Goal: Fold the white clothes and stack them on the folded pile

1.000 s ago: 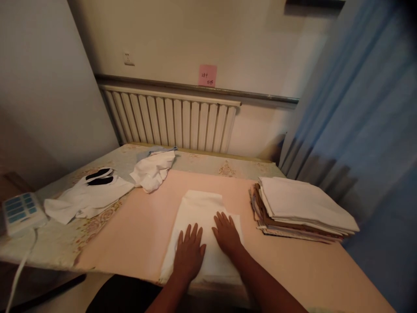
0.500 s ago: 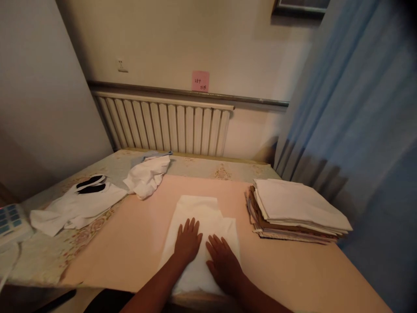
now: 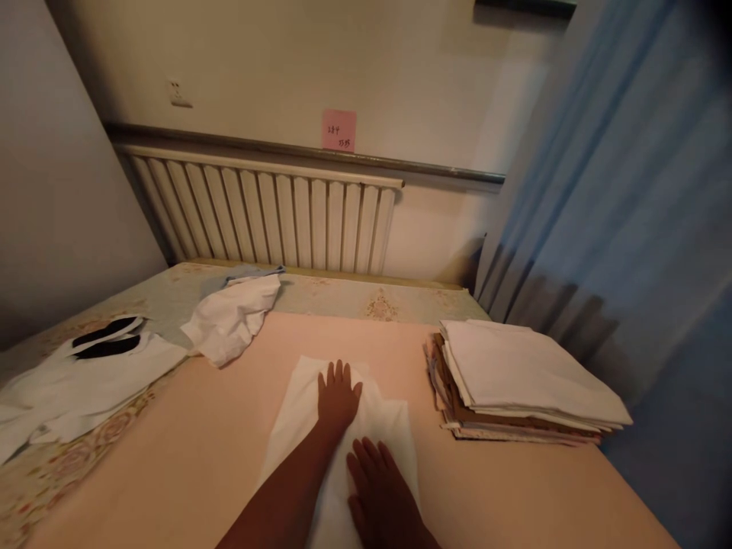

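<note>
A white folded cloth point(image 3: 291, 412) lies on the pink board or sheet point(image 3: 217, 450) in front of me. My left hand point(image 3: 338, 396) rests flat on its upper part, fingers spread toward the far edge. Lower and to the right, my right hand point(image 3: 380, 488) lies palm down on the same cloth, fingers stretched out. Neither hand grips anything. The near end of the cloth is partly hidden by my forearms and cut off by the frame.
At right stands a stack of folded cloths point(image 3: 531, 374), beside a blue curtain point(image 3: 606, 213). Crumpled white garments lie at left, one point(image 3: 234, 316) near the back, another with black patches point(image 3: 131, 374). A radiator point(image 3: 268, 217) lines the wall behind the floral tablecloth point(image 3: 337, 293).
My left hand has slid forward, away from me, along the cloth. The right hand stays flat, slightly lower in view. The camera view has shifted, and the device at far left has left the frame.
</note>
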`<state>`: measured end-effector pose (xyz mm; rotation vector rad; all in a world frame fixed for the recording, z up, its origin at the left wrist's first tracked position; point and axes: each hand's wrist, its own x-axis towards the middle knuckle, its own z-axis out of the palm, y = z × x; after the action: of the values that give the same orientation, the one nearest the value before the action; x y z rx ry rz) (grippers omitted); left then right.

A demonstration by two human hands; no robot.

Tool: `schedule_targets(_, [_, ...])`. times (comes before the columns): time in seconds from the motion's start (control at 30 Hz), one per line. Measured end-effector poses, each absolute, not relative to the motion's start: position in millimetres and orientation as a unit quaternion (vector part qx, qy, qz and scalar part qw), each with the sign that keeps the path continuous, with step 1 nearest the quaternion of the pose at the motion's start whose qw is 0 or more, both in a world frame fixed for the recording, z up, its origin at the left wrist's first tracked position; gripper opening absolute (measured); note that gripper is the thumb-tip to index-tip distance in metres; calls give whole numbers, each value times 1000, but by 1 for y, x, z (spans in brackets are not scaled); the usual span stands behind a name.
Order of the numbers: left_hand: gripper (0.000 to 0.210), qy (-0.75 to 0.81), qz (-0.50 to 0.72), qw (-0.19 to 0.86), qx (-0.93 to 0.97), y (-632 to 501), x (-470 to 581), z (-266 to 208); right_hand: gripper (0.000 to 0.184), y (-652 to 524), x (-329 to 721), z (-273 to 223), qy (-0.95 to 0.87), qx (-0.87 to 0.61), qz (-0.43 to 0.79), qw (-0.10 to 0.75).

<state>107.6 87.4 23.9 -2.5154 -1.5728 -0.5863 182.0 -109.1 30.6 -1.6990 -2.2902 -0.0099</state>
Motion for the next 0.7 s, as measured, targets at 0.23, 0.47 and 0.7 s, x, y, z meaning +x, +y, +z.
schedule_targets(0.23, [51, -531, -233, 50, -813, 80, 135, 24, 67, -108, 182, 32, -789, -597, 37, 142])
schedule_targets(0.47, [51, -477, -244, 36, -844, 55, 142, 18, 69, -110, 179, 49, -781, -603, 75, 145])
schedule_targets(0.7, [52, -402, -192, 36, -895, 45, 114, 16, 63, -112, 180, 38, -785, -598, 23, 164])
